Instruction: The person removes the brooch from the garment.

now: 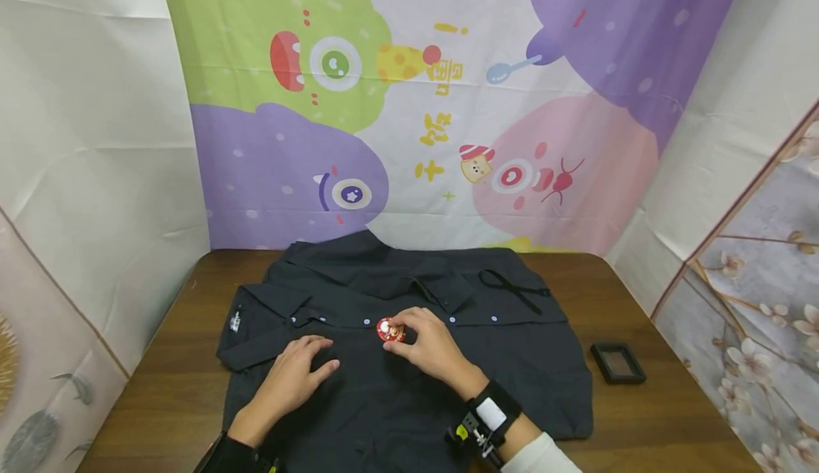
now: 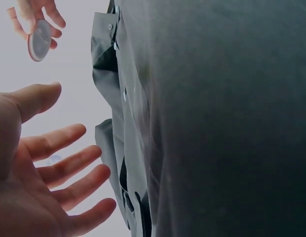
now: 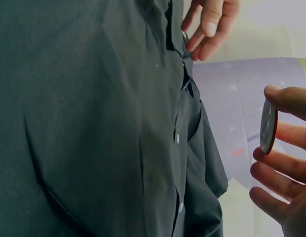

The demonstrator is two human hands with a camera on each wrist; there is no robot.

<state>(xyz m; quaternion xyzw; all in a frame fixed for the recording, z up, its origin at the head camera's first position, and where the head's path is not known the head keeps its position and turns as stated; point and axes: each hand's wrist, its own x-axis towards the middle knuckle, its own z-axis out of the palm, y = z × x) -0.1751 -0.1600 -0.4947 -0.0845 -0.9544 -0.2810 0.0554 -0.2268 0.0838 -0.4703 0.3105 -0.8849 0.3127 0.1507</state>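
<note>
A dark button-front shirt (image 1: pixel 384 405) lies spread over the wooden table, its collar on the far side and a row of pale buttons across it. Above its middle, my right hand (image 1: pixel 431 345) pinches a round red badge (image 1: pixel 384 330) between thumb and fingers. The right wrist view shows the edge and pale back of the badge (image 3: pixel 268 127), held clear of the cloth. My left hand (image 1: pixel 291 377) hovers over the shirt's left part, fingers spread and holding nothing; the left wrist view shows its palm.
To the right of the shirt, a small black square frame (image 1: pixel 598 363) lies on the table (image 1: pixel 678 416). A thin black strap (image 1: pixel 508 287) lies looped on the shirt's upper right. Behind the table hangs a cartoon-printed cloth (image 1: pixel 409 224).
</note>
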